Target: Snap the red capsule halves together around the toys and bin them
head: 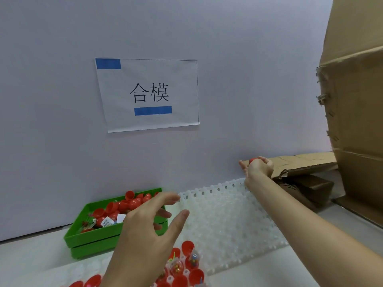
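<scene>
I see the wall (pixel 228 79) filling most of my view, with a paper sign (pixel 148 94) taped to it by 2 blue strips. A big cardboard box (pixel 356 100) stands at the right edge, and flattened cardboard (pixel 304 164) lies at its foot against the wall. On the table (pixel 31 264) a white studded mat (pixel 226 220) runs from the middle toward the wall. Left of it sits a green tray (pixel 91 239) holding loose red halves (pixel 132 201) and small bagged toys (pixel 107 221).

My right arm reaches far out over the mat. The right hand (pixel 258 167) is up near the flattened cardboard, fingers curled round a red capsule (pixel 253 160); only its red top shows above the knuckles, so I cannot tell if the halves are fully closed.

My left hand (pixel 149 222) hovers between the tray and the mat, fingers spread and relaxed, holding nothing; its fingertips overlap the tray's right rim in my view.

Near the bottom edge, more red halves sit open side up on a second white mat (pixel 91 268), and several (pixel 187 247) have little clear bags of toys (pixel 193 256) standing in them.
</scene>
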### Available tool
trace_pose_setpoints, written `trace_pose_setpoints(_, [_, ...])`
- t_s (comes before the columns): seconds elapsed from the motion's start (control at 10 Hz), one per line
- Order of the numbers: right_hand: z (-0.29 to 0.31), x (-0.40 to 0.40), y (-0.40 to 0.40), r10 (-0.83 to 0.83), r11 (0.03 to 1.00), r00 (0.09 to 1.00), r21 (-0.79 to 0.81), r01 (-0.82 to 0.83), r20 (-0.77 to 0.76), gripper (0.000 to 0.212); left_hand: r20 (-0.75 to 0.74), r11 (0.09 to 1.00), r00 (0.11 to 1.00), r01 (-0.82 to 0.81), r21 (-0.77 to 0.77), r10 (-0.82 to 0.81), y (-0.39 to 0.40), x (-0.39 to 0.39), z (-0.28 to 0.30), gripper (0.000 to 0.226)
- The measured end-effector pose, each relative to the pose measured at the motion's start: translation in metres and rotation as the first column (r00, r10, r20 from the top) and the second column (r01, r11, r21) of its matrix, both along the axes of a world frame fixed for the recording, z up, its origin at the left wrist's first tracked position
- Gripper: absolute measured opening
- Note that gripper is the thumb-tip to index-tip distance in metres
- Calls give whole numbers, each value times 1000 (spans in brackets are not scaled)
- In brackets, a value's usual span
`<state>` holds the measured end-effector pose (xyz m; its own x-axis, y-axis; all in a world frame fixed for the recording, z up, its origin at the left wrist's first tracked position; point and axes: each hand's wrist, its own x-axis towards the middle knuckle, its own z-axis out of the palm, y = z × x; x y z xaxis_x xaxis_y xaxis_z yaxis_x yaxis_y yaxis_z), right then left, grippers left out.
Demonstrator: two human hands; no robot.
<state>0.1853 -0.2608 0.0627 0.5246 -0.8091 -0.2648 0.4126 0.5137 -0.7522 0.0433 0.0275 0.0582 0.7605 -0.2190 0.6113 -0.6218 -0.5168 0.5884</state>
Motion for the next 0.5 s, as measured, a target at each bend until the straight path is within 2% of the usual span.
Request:
trace_pose_setpoints(0.1, [4, -1, -8, 3, 1000, 999, -4, -3, -32, 37, 3, 1000, 1000, 1, 4, -1, -1, -1, 0, 31])
trace_pose_setpoints(0.2, [12, -3, -23, -1, 997, 992, -74, -8, -123, 60, 6, 1000, 1000, 3, -13, -3, -1, 0, 0, 30])
trace_pose_setpoints(0.3, [11, -6, -21, -18, 981, 990, -192, -9, -140, 73, 2, 1000, 1000, -1, -2, 1, -1, 0, -1, 28])
trace_pose_setpoints(0.4, [4, -18, 0, 76, 940, 985, -319, -123, -157, 72, 9, 1000, 1000, -12, -3, 12, -1, 1, -2, 28])
trace_pose_setpoints(0.5, [-23, -36, 32, 216, 802, 956, -524, -289, -196, 65, -11, 1000, 1000, -6, 30, 6, -1, 0, 1, 27])
